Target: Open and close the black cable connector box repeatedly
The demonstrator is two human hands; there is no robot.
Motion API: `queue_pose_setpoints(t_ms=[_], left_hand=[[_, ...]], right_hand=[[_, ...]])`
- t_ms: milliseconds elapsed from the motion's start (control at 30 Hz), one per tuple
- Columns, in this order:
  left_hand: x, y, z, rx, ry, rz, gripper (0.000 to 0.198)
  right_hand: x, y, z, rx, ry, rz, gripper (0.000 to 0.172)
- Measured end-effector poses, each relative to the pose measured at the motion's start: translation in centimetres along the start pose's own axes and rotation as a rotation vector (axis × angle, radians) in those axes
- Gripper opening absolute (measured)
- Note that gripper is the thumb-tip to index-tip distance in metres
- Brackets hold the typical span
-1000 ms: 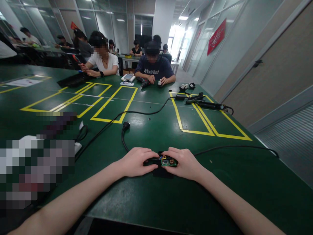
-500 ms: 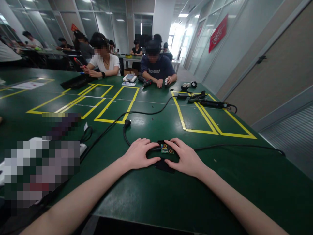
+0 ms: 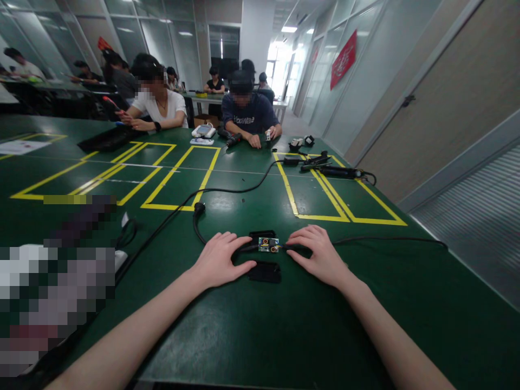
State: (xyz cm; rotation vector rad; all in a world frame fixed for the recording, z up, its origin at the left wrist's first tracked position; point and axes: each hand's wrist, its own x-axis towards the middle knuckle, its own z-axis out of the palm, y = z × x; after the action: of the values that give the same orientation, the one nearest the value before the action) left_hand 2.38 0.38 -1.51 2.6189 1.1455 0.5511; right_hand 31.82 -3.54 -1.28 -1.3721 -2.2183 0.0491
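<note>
A small green circuit board (image 3: 268, 245) with copper-coloured coils lies on the table between my hands, with black cable at both ends. One black case half (image 3: 262, 234) sits behind the board, partly covered by it; the other black case half (image 3: 265, 272) lies in front. My left hand (image 3: 219, 259) is open, thumb and fingers apart. Its thumb tip reaches the near case half and its forefinger the far one. My right hand (image 3: 314, 253) has its thumb and fingers closed around the black cable (image 3: 299, 249) just right of the board.
A power plug (image 3: 199, 208) lies beyond my left hand. Yellow tape outlines (image 3: 166, 207) mark the green table. A black hair-styling tool (image 3: 341, 172) rests at the far right. Blurred items (image 3: 60, 303) cover the left side. Two people (image 3: 247, 116) sit across the table.
My right hand has moved right, off the circuit board and onto the cable, uncovering the board and both case halves. My left hand stays beside them. The view has shifted slightly right.
</note>
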Motion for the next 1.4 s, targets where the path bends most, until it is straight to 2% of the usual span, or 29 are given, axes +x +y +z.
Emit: queue_pose_setpoints(t_ms=[267,433,567,733,867,933,1067,1133,1267,1400], left_hand=[[0.1,-0.3,0.1,0.015,0.027,-0.014,0.059],[0.1,-0.3,0.3,0.026,0.019,-0.034,0.065],[0.2,-0.6,0.4,0.010,0.027,-0.019,0.065],[0.2,-0.7,0.2,-0.023,0.017,0.006,0.064],[0.2,-0.6,0.0,-0.046,0.018,0.053,0.052],[0.2,-0.5,0.0,-0.045,0.020,0.070,0.048],[0.2,-0.6,0.1,-0.048,0.025,0.079,0.046],[0.3,-0.6,0.2,-0.049,0.019,0.077,0.046],[0.3,-0.5,0.2,-0.033,0.003,0.087,0.044],[0.4,-0.4,0.1,-0.014,0.005,0.093,0.041]], right_hand=[[0.0,-0.6,0.3,0.126,0.010,-0.047,0.025],[-0.2,-1.3,0.8,0.209,0.004,-0.011,0.026],[0.0,-1.5,1.3,0.159,-0.056,0.008,0.026],[0.5,-2.0,1.5,0.089,-0.064,0.034,0.023],[0.6,-2.4,1.8,-0.008,-0.086,0.072,0.061],[0.7,-2.6,2.0,-0.043,-0.122,0.091,0.068],[1.0,-3.0,1.9,-0.022,-0.193,0.103,0.064],[1.2,-3.2,1.7,0.009,-0.199,0.088,0.056],[1.3,-3.3,1.7,0.049,-0.164,0.087,0.030],[1.1,-3.0,2.1,0.073,-0.115,0.089,0.024]])
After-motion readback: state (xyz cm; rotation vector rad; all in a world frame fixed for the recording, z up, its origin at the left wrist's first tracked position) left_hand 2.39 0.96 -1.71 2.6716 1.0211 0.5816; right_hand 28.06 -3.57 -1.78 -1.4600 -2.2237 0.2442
